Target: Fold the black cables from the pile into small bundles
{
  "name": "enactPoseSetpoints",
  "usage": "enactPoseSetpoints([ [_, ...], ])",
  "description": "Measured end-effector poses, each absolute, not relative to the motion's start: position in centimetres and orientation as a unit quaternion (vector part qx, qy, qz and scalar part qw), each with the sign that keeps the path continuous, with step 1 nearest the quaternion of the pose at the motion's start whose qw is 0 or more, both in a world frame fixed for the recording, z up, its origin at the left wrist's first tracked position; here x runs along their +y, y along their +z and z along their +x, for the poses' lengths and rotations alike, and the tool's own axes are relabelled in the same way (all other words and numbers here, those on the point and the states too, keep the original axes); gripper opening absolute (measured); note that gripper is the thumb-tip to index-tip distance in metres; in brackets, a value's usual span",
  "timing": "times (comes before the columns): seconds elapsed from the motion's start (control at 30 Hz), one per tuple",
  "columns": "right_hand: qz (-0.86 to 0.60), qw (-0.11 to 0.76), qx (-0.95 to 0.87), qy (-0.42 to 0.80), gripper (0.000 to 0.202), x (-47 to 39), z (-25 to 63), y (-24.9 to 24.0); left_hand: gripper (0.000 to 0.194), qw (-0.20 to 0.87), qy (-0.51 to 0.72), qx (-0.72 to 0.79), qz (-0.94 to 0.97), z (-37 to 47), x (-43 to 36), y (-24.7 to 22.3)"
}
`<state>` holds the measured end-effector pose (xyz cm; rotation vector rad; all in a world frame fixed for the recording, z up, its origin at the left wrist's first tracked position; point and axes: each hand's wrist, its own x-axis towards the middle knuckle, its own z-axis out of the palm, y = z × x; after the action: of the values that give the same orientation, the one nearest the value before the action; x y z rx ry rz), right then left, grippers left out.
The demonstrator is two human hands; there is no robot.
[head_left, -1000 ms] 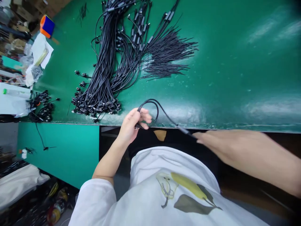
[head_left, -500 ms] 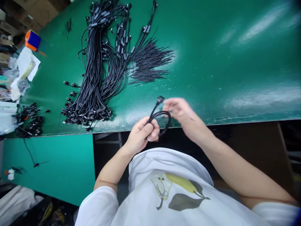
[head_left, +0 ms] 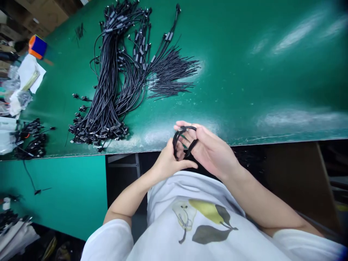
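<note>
A black cable (head_left: 176, 139), wound into a small coil, is held between my two hands just over the table's front edge. My left hand (head_left: 170, 157) supports the coil's left side, its thumb stretched out below and its other fingers partly hidden behind the loop. From the right, my right hand (head_left: 212, 146) grips the coil, thumb on the near side and fingertips reaching behind it. A connector end shows at the top of the coil. Beyond my hands lie a big bundle of black cables (head_left: 104, 83) and a fan of thin black ties (head_left: 174, 70).
The green table (head_left: 258, 87) stretches to the right. At the left are a blue and orange roll (head_left: 37, 47), papers and plastic bags (head_left: 23, 99), and a smaller heap of black cables (head_left: 34, 141). A lower green surface (head_left: 62, 192) adjoins the near left. Cardboard boxes (head_left: 46, 14) stand far left.
My right hand has come down and left onto the cable coil. The connector end that stuck up now lies against the loop. My left thumb has lifted off the cable and stretched out.
</note>
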<state>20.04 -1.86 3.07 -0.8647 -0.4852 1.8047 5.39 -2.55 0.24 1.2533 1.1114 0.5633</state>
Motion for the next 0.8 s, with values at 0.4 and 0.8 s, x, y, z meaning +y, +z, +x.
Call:
enactPoseSetpoints([
  [0.4,-0.38,0.53,-0.212,0.728,0.06,0.9,19.3,2.3,0.047,0.729,0.216,0.425,0.49,6.4,-2.2,-0.8],
  [0.8,-0.322,0.462,-0.224,0.795,0.057,0.3,19.6,2.3,0.062,0.9,0.173,0.32,0.239,5.9,-3.6,-0.4],
])
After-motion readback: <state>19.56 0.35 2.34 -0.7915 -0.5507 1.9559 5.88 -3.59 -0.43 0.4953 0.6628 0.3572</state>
